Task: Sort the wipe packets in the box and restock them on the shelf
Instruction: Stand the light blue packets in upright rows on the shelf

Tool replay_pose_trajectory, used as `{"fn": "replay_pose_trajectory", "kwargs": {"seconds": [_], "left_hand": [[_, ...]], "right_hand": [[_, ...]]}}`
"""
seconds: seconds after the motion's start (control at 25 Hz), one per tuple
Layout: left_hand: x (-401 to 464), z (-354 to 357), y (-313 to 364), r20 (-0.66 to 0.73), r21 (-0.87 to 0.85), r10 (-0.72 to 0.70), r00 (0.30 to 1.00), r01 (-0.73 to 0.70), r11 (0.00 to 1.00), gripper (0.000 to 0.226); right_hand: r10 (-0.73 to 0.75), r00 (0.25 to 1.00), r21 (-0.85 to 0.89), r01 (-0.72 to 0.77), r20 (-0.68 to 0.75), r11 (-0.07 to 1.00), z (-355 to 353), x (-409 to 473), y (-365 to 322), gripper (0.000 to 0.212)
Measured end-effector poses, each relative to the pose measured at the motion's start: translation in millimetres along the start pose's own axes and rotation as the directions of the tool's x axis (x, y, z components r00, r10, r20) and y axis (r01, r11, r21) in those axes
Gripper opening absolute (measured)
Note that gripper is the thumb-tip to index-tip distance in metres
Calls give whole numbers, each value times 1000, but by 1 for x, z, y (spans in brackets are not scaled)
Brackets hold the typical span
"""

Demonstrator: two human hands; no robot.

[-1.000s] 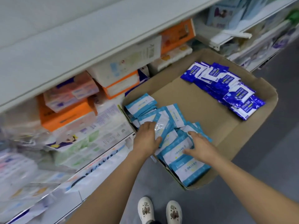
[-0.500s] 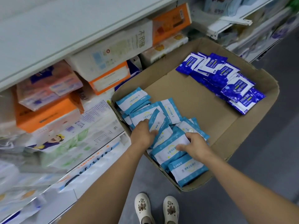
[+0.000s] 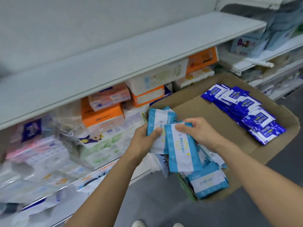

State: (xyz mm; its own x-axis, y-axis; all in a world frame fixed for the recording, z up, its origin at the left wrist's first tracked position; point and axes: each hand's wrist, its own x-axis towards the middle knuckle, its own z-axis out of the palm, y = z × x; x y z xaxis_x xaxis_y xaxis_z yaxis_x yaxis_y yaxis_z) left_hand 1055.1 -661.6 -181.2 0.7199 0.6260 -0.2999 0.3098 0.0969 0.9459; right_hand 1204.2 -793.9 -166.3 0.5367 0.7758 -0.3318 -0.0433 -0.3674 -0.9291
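- Above the near left corner of the cardboard box point(image 3: 255, 149): left hand point(image 3: 144, 138) curled round a light-blue wipe packet point(image 3: 159, 119), thumb pressed across its front.
- Just beside it: right hand point(image 3: 199, 131) pinching the top edge of a second light-blue packet point(image 3: 179, 153), hanging upright.
- Below, in the box: more light-blue packets point(image 3: 207, 182).
- At the far side: dark-blue packets point(image 3: 250, 112), heaped.
- Behind: a bare white shelf point(image 3: 114, 59).

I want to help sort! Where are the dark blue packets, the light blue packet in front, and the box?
dark blue packets point(image 3: 255, 118), head view, middle of the pile.
light blue packet point(image 3: 180, 149), head view, its white label.
box point(image 3: 278, 145), head view, bare cardboard rim.
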Motion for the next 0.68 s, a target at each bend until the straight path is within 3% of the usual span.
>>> {"fn": "replay_pose_trajectory", "kwargs": {"seconds": [0.16, 0.32, 0.48, 0.68], "left_hand": [[-28, -47, 28, -69, -97, 51, 996, -57, 994, 21], [-49, -121, 44, -240, -140, 97, 966, -134, 981, 20], [-72, -207, 54, -393, -133, 137, 910, -203, 970, 19], [-99, -321, 60, -494, -134, 210, 844, -312, 941, 15]], "right_hand": [[-138, 989, -71, 142, 55, 987, 49, 9, -54, 21], [-255, 959, -22, 260, 127, 965, 118, 18, -100, 20], [-255, 935, 127, 230, 247, 965, 199, 24, -135, 22], [-221, 919, 132, 187, 327, 973, 305, 26, -184, 30]]}}
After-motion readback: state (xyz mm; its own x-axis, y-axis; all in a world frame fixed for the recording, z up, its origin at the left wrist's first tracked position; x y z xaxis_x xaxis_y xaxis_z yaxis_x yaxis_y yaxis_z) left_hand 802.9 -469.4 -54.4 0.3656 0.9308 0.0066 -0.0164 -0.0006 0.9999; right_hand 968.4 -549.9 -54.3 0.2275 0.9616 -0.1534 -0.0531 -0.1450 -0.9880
